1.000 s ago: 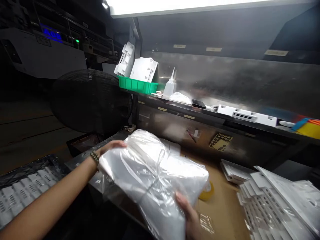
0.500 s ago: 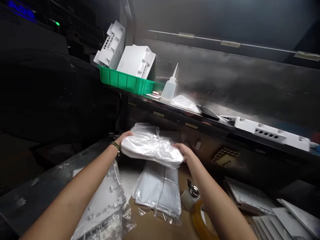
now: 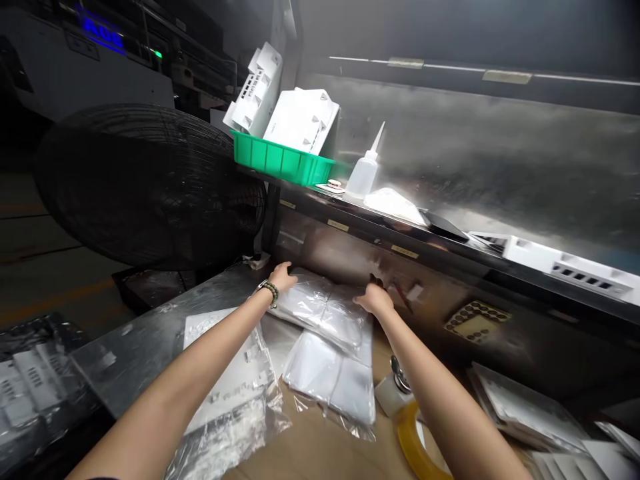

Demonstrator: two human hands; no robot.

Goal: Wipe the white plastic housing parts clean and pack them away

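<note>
A tied bundle of clear plastic bags (image 3: 323, 310) lies at the back of the bench, overlapping a second bundle of bags (image 3: 327, 373) beneath it. My left hand (image 3: 283, 278) is at the upper bundle's far left corner, its fingers loosely apart. Beside that bundle's right edge is my right hand (image 3: 375, 298), fingers spread and not wrapped round it. A white plastic part in a clear bag (image 3: 233, 380) lies beyond my left forearm. Close to my right forearm are a small pump bottle (image 3: 393, 393) and a roll of yellow tape (image 3: 415, 443).
Above the bench runs a shelf with a green bin (image 3: 280, 160) of white housings, a squeeze bottle (image 3: 363, 177) and a long white housing (image 3: 570, 267). A large fan (image 3: 150, 187) stands left. Flat white panels (image 3: 530, 407) are stacked at right.
The upper bundle has gone from being held up in both hands to lying at the back of the bench. Both hands have loosened from it. The view has shifted left.
</note>
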